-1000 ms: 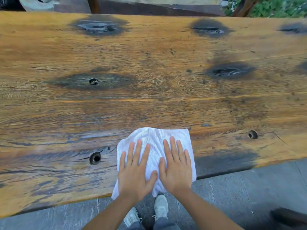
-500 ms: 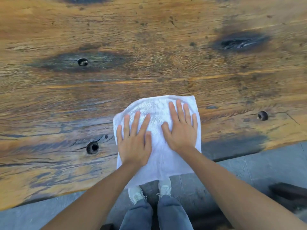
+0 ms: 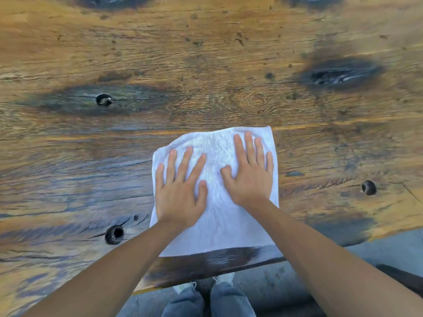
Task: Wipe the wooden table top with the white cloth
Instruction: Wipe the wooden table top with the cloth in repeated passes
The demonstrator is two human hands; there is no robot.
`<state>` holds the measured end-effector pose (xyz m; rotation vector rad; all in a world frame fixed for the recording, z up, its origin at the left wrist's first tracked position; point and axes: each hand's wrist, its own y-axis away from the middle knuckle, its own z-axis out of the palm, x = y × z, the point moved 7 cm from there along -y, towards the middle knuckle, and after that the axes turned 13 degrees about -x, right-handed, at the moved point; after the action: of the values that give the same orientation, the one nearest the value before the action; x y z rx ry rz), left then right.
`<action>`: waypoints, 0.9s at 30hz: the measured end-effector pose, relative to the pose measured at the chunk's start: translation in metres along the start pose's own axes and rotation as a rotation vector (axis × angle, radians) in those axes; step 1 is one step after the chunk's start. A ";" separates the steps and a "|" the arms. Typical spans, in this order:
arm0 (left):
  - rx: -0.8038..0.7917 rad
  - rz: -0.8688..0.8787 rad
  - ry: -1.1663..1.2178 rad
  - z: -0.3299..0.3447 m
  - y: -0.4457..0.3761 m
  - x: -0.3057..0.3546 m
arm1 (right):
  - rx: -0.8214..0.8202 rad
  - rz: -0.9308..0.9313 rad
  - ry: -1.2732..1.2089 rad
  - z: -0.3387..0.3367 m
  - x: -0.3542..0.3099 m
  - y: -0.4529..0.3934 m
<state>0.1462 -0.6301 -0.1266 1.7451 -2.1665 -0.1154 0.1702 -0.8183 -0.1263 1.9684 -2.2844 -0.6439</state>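
A white cloth [image 3: 225, 227] lies spread flat on the wooden table top [image 3: 206, 65], a little in from the near edge. My left hand [image 3: 179, 193] presses flat on the cloth's left half, fingers straight and spread. My right hand [image 3: 250, 173] presses flat on its right half, fingertips close to the cloth's far edge. Between the cloth's near edge and the table's near edge runs a dark wet band [image 3: 212, 264].
The wood carries dark knots and round holes: one hole [image 3: 114, 234] left of the cloth, one [image 3: 368, 187] to its right, one [image 3: 104, 100] farther back. A big black knot [image 3: 338, 73] sits at the far right. Grey paving [image 3: 386, 250] and my legs show below the edge.
Both hands have pushed the cloth away from me, from overhanging the near edge to lying fully on the table. A wet dark band now shows behind it.
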 end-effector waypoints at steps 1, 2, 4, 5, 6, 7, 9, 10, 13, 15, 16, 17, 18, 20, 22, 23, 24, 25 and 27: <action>-0.008 0.004 -0.003 -0.001 -0.004 0.000 | -0.007 0.000 -0.002 -0.001 0.000 -0.006; -0.017 0.009 -0.001 -0.003 -0.011 0.000 | -0.015 0.002 -0.003 -0.002 0.000 -0.013; -0.027 0.017 0.015 -0.010 -0.032 0.000 | -0.013 0.012 -0.007 -0.008 0.001 -0.030; -0.027 0.019 0.022 -0.013 -0.045 -0.001 | 0.000 0.018 -0.011 -0.011 0.002 -0.040; -0.027 0.015 0.027 -0.016 -0.059 -0.002 | 0.013 0.026 -0.018 -0.015 0.002 -0.051; -0.028 0.009 0.028 -0.018 -0.070 -0.002 | 0.023 0.031 -0.024 -0.018 0.003 -0.062; -0.025 -0.005 0.028 -0.021 -0.087 -0.001 | 0.034 0.032 -0.027 -0.025 0.003 -0.082; -0.029 -0.011 0.030 -0.022 -0.096 -0.001 | 0.033 0.033 -0.026 -0.029 0.003 -0.093; -0.033 -0.021 0.035 -0.032 -0.119 -0.001 | 0.035 0.024 -0.018 -0.041 -0.001 -0.121; -0.031 -0.027 0.028 -0.040 -0.141 0.001 | 0.034 0.022 -0.009 -0.048 -0.002 -0.143; -0.029 -0.032 0.029 -0.043 -0.153 0.001 | 0.034 0.024 -0.009 -0.052 -0.002 -0.153; -0.025 -0.036 0.037 -0.047 -0.166 0.001 | 0.036 0.024 -0.011 -0.056 -0.002 -0.164; -0.022 -0.040 0.047 -0.051 -0.180 0.001 | 0.039 0.025 -0.014 -0.059 -0.002 -0.175; -0.019 -0.045 0.051 -0.058 -0.206 0.001 | 0.052 0.022 -0.016 -0.067 -0.003 -0.193; -0.013 -0.049 0.046 -0.063 -0.224 0.001 | 0.064 0.016 -0.008 -0.074 -0.004 -0.211; -0.007 -0.051 0.043 -0.064 -0.232 0.001 | 0.069 0.012 -0.001 -0.077 -0.005 -0.221; -0.001 -0.049 0.038 -0.065 -0.239 0.002 | 0.074 0.011 0.004 -0.081 -0.006 -0.230; 0.002 -0.046 0.036 -0.067 -0.247 0.002 | 0.076 0.011 0.007 -0.084 -0.006 -0.239; 0.008 -0.051 0.035 -0.071 -0.266 0.003 | 0.083 0.011 0.013 -0.091 -0.008 -0.255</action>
<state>0.4156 -0.6845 -0.1343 1.7932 -2.1016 -0.0887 0.4374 -0.8608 -0.1295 1.9876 -2.3496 -0.5420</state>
